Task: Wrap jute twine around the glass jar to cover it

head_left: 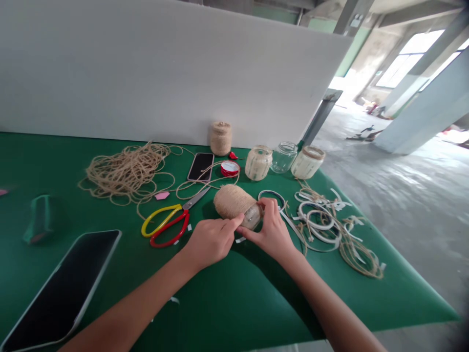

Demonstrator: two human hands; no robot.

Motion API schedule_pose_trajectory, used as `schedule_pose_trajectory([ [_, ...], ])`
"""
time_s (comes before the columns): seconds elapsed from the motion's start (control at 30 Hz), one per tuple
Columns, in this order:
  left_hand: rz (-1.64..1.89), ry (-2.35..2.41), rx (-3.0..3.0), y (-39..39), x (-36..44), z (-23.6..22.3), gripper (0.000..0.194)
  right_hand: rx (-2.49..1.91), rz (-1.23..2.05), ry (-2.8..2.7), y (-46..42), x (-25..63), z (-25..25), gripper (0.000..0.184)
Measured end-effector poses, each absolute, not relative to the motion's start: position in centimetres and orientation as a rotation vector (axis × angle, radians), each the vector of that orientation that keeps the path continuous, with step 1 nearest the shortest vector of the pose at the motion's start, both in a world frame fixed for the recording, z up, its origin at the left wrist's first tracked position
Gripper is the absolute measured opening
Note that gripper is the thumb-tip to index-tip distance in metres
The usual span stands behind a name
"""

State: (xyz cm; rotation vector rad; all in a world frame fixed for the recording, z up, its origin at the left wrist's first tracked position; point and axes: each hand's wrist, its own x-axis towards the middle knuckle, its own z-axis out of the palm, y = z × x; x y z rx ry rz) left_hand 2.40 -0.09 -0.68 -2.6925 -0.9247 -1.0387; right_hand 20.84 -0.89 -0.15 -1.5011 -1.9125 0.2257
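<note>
A glass jar wound with tan twine lies tilted on the green table, its bare glass end towards me. My left hand is closed at the near side of it, index finger pressing where the twine meets the glass. The bare end sits between the thumb and fingers of my right hand. Left of the jar are scissors with one yellow and one red handle. Twine runs loosely behind the jar past a red tape roll. What lies under my curled left fingers is hidden.
A twine heap lies at back left, near a phone. A tablet occupies the front left. At the back stand a wrapped jar, a clear jar and two taped jars. Rings and twine scraps lie right.
</note>
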Motion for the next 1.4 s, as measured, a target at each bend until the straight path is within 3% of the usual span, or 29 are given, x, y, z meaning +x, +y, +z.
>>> schedule_pose_trajectory([
  [0.8, -0.808, -0.776, -2.529, -0.22, 1.98, -0.14, 0.036, -1.485, 0.285, -1.821, -0.58, 20.99, -0.16, 0.057],
  [1.4, -1.118, -0.892, -2.705, 0.42, 2.32, -0.25, 0.028, -1.462, 0.379, -1.753, -0.47, 20.95, -0.48, 0.060],
])
